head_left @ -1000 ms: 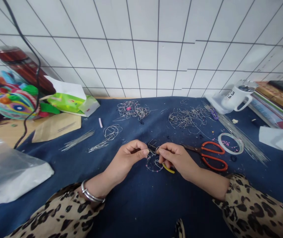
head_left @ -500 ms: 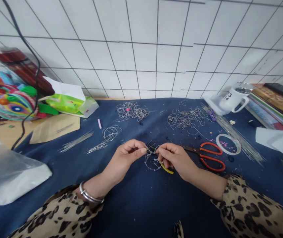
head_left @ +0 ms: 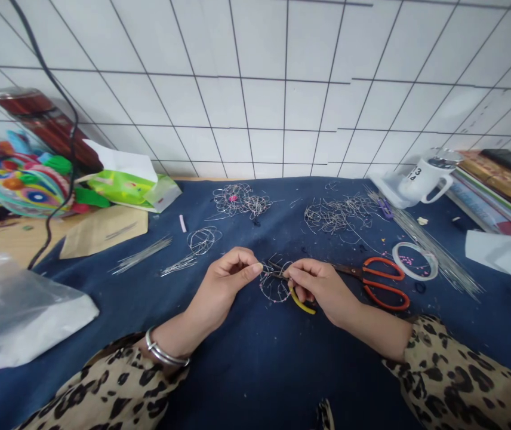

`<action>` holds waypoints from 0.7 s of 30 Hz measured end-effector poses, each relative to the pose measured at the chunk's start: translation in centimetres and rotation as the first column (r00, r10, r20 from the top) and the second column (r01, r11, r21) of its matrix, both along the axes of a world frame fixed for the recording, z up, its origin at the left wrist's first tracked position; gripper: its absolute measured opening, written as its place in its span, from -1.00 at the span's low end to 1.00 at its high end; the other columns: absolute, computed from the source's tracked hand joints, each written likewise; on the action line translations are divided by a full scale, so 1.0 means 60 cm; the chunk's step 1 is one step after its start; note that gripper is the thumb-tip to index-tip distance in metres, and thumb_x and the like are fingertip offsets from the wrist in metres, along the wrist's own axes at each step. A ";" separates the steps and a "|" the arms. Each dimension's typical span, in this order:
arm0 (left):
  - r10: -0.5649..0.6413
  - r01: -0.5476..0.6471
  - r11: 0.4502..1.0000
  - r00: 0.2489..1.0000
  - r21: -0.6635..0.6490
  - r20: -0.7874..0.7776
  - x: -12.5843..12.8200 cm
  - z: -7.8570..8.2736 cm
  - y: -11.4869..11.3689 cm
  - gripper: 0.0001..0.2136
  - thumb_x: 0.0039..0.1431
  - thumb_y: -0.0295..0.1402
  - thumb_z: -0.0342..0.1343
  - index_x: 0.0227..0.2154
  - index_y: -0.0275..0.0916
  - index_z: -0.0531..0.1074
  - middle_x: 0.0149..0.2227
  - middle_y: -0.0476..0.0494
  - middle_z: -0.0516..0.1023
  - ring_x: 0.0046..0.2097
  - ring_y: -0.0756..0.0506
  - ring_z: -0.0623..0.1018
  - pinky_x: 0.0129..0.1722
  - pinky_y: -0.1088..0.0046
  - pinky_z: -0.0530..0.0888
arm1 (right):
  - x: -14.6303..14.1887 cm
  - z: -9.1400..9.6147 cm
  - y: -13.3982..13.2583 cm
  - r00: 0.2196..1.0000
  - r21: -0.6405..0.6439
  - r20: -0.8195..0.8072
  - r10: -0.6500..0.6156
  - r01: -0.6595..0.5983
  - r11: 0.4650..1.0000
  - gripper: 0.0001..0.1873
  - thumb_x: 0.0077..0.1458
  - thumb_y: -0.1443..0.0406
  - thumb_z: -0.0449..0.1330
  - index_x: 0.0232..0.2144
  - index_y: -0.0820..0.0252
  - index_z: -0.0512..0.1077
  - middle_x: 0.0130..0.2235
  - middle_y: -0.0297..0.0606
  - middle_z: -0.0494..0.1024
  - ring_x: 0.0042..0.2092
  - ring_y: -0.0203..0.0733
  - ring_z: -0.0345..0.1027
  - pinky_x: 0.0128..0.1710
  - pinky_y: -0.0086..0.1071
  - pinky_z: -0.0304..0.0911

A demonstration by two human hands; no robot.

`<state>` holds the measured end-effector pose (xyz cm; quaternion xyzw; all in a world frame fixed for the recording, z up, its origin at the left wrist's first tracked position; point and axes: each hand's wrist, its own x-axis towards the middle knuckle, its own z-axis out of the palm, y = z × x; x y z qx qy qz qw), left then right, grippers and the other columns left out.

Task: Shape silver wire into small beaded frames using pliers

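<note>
A thin silver wire ring with tiny pink beads (head_left: 275, 301) is between my hands, above the blue cloth (head_left: 246, 364). My left hand (head_left: 226, 289) pinches the wire's left side with thumb and forefinger. At its upper right, my right hand (head_left: 320, 289) has its fingertips closed on the wire; the other fingers are curled beneath. Dark-jawed pliers with a yellow handle (head_left: 305, 306) lie just under the right fingers, partly covered by them. Behind that hand rest red-handled scissors (head_left: 387, 298), their blades partly hidden by it.
Tangled wire coils (head_left: 340, 214) and a beaded wire bundle (head_left: 240, 200) lie toward the wall. A clear ring dish (head_left: 434, 272) with pink beads sits by long straight wires (head_left: 452, 263) at right. A white mug (head_left: 434, 179) stands behind; a plastic bag (head_left: 27, 316) lies left.
My fingertips have drawn slightly apart, and the left thumb and finger have risen a little. The beaded ring looks rounder and more open. The whole view has shifted slightly.
</note>
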<state>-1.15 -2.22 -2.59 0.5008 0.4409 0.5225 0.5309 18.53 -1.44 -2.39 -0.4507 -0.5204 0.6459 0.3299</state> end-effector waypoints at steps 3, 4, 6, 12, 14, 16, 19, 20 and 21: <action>-0.003 0.003 1.000 1.000 0.005 -0.008 -0.001 0.001 -0.001 -0.92 0.04 -0.45 0.19 -0.49 -0.30 0.39 -0.40 0.00 0.32 -0.35 0.05 0.30 -0.31 0.54 0.27 | 0.000 0.002 0.001 1.000 -0.002 0.014 0.003 -0.003 1.000 -0.79 0.10 0.21 0.09 -0.38 0.25 0.41 -0.55 -0.39 0.37 -0.59 -0.47 0.15 -0.60 -0.55 -0.03; -0.012 0.012 1.000 1.000 0.005 -0.010 -0.001 0.001 -0.001 -0.92 0.04 -0.45 0.19 -0.48 -0.30 0.39 -0.39 0.00 0.32 -0.34 0.05 0.30 -0.30 0.53 0.27 | 0.000 0.003 0.001 1.000 0.000 0.017 0.005 -0.005 1.000 -0.79 0.10 0.21 0.09 -0.38 0.25 0.41 -0.56 -0.40 0.36 -0.58 -0.47 0.15 -0.60 -0.55 -0.03; -0.028 0.028 1.000 0.999 0.005 -0.017 -0.001 0.000 -0.001 -0.92 0.05 -0.44 0.18 -0.48 -0.29 0.39 -0.39 0.00 0.31 -0.33 0.05 0.30 -0.29 0.53 0.27 | -0.001 0.004 0.000 1.000 0.007 0.020 0.007 -0.007 1.000 -0.79 0.10 0.21 0.10 -0.38 0.25 0.42 -0.57 -0.41 0.35 -0.58 -0.46 0.15 -0.59 -0.55 -0.02; -0.058 0.058 0.998 0.998 0.014 -0.025 -0.002 -0.003 -0.001 -0.93 0.05 -0.44 0.18 -0.47 -0.29 0.39 -0.37 0.00 0.34 -0.33 0.05 0.32 -0.30 0.53 0.28 | -0.004 0.002 0.000 0.999 0.034 0.039 0.006 -0.007 0.999 -0.78 0.10 0.20 0.10 -0.36 0.25 0.42 -0.60 -0.43 0.32 -0.58 -0.45 0.13 -0.59 -0.54 -0.02; -0.062 0.063 0.998 0.998 0.028 -0.024 -0.002 -0.002 -0.002 -0.93 0.05 -0.44 0.19 -0.46 -0.28 0.40 -0.37 0.00 0.34 -0.34 0.06 0.32 -0.31 0.53 0.28 | -0.004 0.001 -0.001 0.998 0.044 0.055 0.007 -0.009 0.999 -0.78 0.09 0.19 0.11 -0.35 0.24 0.42 -0.57 -0.42 0.33 -0.57 -0.45 0.15 -0.59 -0.54 0.00; -0.063 0.065 0.997 0.998 0.048 -0.028 -0.002 -0.002 -0.002 -0.93 0.05 -0.45 0.18 -0.47 -0.28 0.40 -0.38 0.00 0.35 -0.35 0.06 0.32 -0.33 0.53 0.28 | -0.004 0.000 -0.002 0.997 0.056 0.070 0.014 -0.018 0.998 -0.77 0.08 0.18 0.12 -0.33 0.24 0.43 -0.55 -0.40 0.34 -0.56 -0.44 0.15 -0.58 -0.54 0.00; -0.064 0.068 0.994 0.997 0.080 -0.047 -0.003 -0.002 -0.002 -0.93 0.06 -0.45 0.18 -0.47 -0.28 0.40 -0.39 0.00 0.36 -0.36 0.05 0.34 -0.34 0.52 0.30 | -0.003 -0.001 -0.003 0.995 0.074 0.095 0.035 -0.042 0.996 -0.76 0.09 0.16 0.11 -0.32 0.23 0.42 -0.59 -0.42 0.31 -0.57 -0.43 0.12 -0.58 -0.53 0.00; -0.064 0.069 0.993 0.996 0.092 -0.057 -0.003 -0.002 -0.002 -0.94 0.06 -0.45 0.18 -0.47 -0.27 0.40 -0.40 -0.01 0.36 -0.36 0.05 0.35 -0.34 0.51 0.30 | -0.002 -0.001 -0.003 0.994 0.078 0.104 0.042 -0.050 0.996 -0.75 0.09 0.16 0.11 -0.33 0.23 0.42 -0.61 -0.43 0.30 -0.58 -0.43 0.11 -0.58 -0.53 0.00; -0.064 0.071 0.992 0.995 0.105 -0.070 -0.003 -0.002 -0.003 -0.94 0.05 -0.46 0.18 -0.47 -0.27 0.40 -0.40 -0.01 0.37 -0.35 0.04 0.36 -0.33 0.50 0.31 | -0.002 -0.001 -0.003 0.992 0.081 0.113 0.048 -0.058 0.995 -0.75 0.09 0.16 0.10 -0.34 0.23 0.42 -0.62 -0.43 0.29 -0.58 -0.43 0.10 -0.58 -0.53 0.00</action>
